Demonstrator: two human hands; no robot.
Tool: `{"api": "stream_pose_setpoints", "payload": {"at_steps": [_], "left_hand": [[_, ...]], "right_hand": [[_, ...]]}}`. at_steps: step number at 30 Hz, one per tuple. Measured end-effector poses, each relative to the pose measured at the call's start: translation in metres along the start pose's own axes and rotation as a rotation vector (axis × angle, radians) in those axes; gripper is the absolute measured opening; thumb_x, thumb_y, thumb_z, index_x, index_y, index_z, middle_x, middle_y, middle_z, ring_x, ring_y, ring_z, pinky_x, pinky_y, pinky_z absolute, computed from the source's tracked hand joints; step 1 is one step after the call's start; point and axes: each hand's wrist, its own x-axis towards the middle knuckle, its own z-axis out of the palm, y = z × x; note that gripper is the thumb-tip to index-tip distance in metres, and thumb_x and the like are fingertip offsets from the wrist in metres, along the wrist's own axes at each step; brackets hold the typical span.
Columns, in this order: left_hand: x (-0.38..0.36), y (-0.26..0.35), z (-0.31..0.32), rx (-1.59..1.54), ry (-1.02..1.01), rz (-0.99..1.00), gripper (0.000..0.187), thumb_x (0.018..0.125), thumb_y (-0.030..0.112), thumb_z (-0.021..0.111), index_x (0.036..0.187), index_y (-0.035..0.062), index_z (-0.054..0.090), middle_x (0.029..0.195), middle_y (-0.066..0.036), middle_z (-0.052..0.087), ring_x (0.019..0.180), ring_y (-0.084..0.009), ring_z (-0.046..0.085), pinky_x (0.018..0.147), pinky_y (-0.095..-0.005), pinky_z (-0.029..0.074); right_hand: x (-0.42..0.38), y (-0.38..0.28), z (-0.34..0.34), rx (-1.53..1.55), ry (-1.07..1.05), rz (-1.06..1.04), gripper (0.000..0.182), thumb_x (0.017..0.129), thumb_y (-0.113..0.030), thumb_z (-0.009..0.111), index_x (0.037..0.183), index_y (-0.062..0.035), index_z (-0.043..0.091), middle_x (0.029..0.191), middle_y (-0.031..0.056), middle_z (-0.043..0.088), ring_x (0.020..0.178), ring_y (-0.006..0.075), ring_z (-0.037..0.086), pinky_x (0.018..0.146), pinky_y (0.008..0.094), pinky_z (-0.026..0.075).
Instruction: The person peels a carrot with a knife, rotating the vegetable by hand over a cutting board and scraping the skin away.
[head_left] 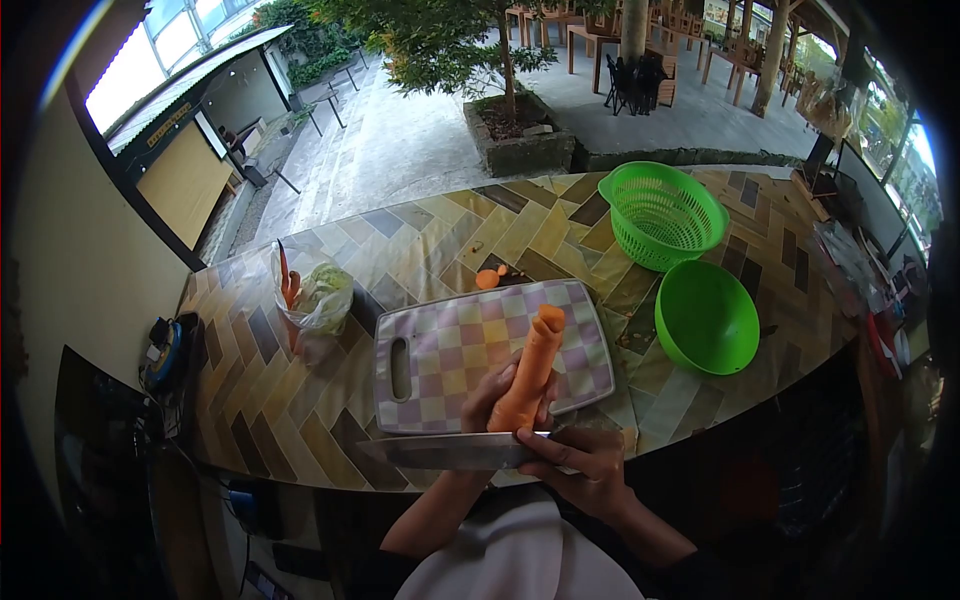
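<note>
My left hand [484, 396] is wrapped round a thick orange carrot [532, 368], which points up and away from me over the near right part of the chopping board [450, 345]. The carrot's far end looks cut. In my right hand [584, 470] is a knife [440, 452], its broad blade lying sideways across the carrot's near end, with the tip to the left. A finger of that hand rests on the blade near the carrot. The knife's handle is hidden in my grip. Cut carrot pieces [487, 279] lie just beyond the board's far edge.
A green colander [665, 215] and a green bowl [707, 318] stand right of the board. To the left sits a clear plastic bag [322, 300] with a pale green vegetable and something orange-red. The table [300, 420] has a herringbone-patterned cover. Dark items lie at its left edge.
</note>
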Motion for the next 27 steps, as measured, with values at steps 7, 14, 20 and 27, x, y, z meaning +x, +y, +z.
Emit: {"api": "stream_pose_setpoints", "payload": {"at_steps": [7, 14, 20, 27], "left_hand": [[0.006, -0.006, -0.010, -0.166, -0.064, 0.032, 0.054, 0.098, 0.036, 0.044, 0.136, -0.0018, 0.038, 0.099, -0.013, 0.054, 0.072, -0.0131, 0.057, 0.065, -0.0252, 0.052], [0.010, -0.011, -0.019, -0.220, -0.044, 0.046, 0.054, 0.100, 0.035, 0.042, 0.140, -0.0003, 0.034, 0.102, -0.012, 0.054, 0.074, -0.0125, 0.058, 0.066, -0.0259, 0.055], [0.010, -0.010, 0.002, -0.419, 0.096, -0.004, 0.054, 0.101, 0.031, 0.037, 0.145, 0.0008, 0.029, 0.112, -0.012, 0.054, 0.075, -0.0132, 0.056, 0.045, -0.0226, 0.053], [0.016, -0.017, -0.010, -0.370, -0.011, -0.015, 0.058, 0.099, 0.022, 0.032, 0.149, -0.0036, 0.019, 0.130, -0.016, 0.050, 0.079, -0.0148, 0.048, 0.034, -0.0196, 0.043]], "right_hand": [[0.001, 0.000, 0.010, 0.221, 0.084, 0.163, 0.047, 0.074, -0.009, 0.082, 0.119, -0.0114, 0.070, 0.082, 0.0111, 0.070, 0.066, 0.0152, 0.067, 0.058, 0.0267, 0.052], [0.000, 0.008, 0.011, 0.460, 0.076, 0.315, 0.041, 0.080, -0.009, 0.079, 0.120, -0.0079, 0.069, 0.090, 0.0108, 0.073, 0.074, 0.0085, 0.066, 0.061, 0.0225, 0.051], [0.002, 0.019, -0.007, 0.987, 0.009, 0.755, 0.035, 0.092, -0.018, 0.068, 0.124, -0.0033, 0.065, 0.077, 0.0008, 0.063, 0.063, 0.0037, 0.050, 0.053, 0.0184, 0.039], [0.013, 0.030, -0.036, 0.804, 0.155, 0.728, 0.038, 0.098, -0.021, 0.060, 0.130, -0.0006, 0.059, 0.065, -0.0035, 0.051, 0.055, 0.0020, 0.041, 0.048, 0.0189, 0.030]]}}
